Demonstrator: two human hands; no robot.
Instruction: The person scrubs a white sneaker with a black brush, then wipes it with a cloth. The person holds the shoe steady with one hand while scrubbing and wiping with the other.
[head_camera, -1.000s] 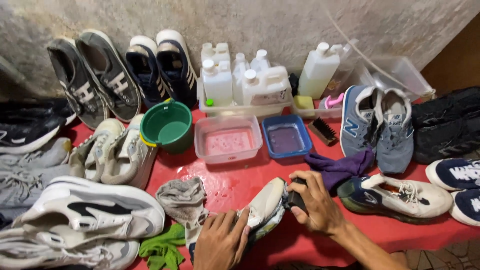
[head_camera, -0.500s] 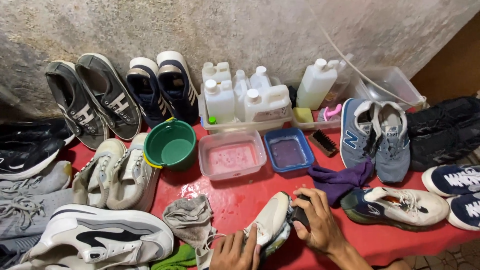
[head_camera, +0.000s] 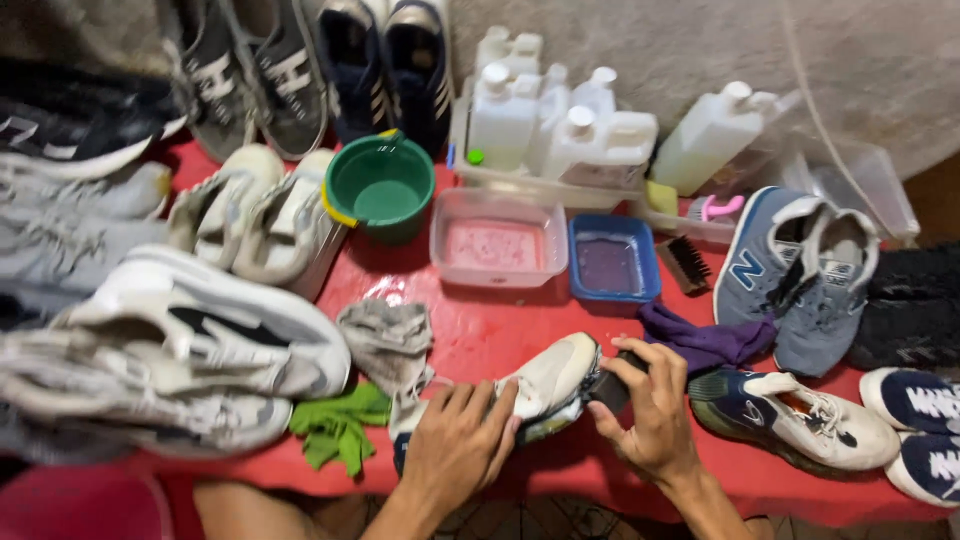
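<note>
Behind the green bucket (head_camera: 380, 186) stood white bottles (head_camera: 545, 125). Beside it, a clear tub (head_camera: 498, 240) held pink water. The left hand (head_camera: 456, 450) pressed flat on a white shoe (head_camera: 545, 385); the right hand (head_camera: 655, 415) squeezed a dark brush (head_camera: 612, 390).

A single camera worn on the head looks steeply down and forward over the red worktop (head_camera: 480, 350) toward the rough wall (head_camera: 650, 40) at its far edge. It sits close above the near edge, where both hands enter from the bottom, and the view is slightly tilted.
</note>
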